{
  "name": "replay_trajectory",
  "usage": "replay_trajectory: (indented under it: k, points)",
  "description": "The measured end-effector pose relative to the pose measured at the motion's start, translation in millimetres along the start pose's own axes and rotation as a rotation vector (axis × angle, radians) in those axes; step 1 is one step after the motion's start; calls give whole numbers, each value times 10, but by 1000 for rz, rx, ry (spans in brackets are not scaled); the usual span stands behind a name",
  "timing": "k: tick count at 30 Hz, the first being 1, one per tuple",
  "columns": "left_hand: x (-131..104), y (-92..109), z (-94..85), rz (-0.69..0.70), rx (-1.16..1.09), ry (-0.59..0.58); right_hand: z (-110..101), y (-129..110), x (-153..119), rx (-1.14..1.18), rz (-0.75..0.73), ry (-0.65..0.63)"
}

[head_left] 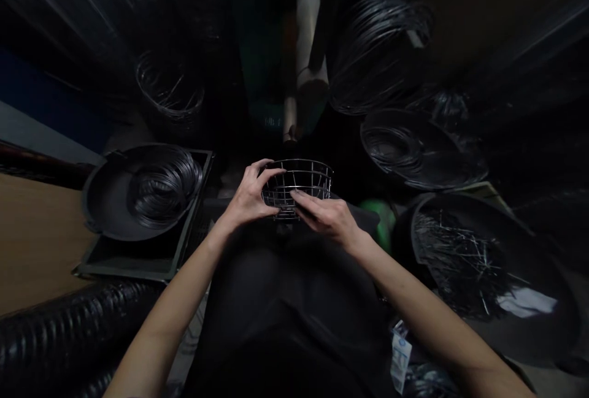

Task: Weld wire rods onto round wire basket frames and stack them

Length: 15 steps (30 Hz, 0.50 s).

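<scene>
A round wire basket [317,184] with thin shiny bars is held up in front of me, above my dark lap. My left hand [251,192] grips its left side, with fingers over the upper rings and the thumb near the bottom. On the near right side, my right hand [329,214] has its fingers pressed together against the bars; the lower fingertips are partly hidden, so I cannot tell whether they pinch a wire.
A black basin [105,195] with coiled wire rings stands at left on a crate. Another basin [519,300] at right holds loose cut wires and a white cloth [527,302]. A pale machine cylinder [308,24] juts out ahead. More wire coils [381,42] are at the back right.
</scene>
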<state>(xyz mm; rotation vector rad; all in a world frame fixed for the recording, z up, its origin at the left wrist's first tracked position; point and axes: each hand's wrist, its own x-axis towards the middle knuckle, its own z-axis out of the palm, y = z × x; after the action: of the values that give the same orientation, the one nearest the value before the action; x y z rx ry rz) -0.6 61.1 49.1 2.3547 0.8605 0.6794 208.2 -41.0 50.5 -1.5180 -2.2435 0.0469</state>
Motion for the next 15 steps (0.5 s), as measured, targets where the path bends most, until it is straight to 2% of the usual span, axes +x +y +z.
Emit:
replay_trajectory:
  k: [9,15]
  points:
    - [125,-16,55,-64,-61,72,-34,108,100,-140,-40,33]
    - [216,-86,5,41,-62,93,-84,192,173,-74,-26,-5]
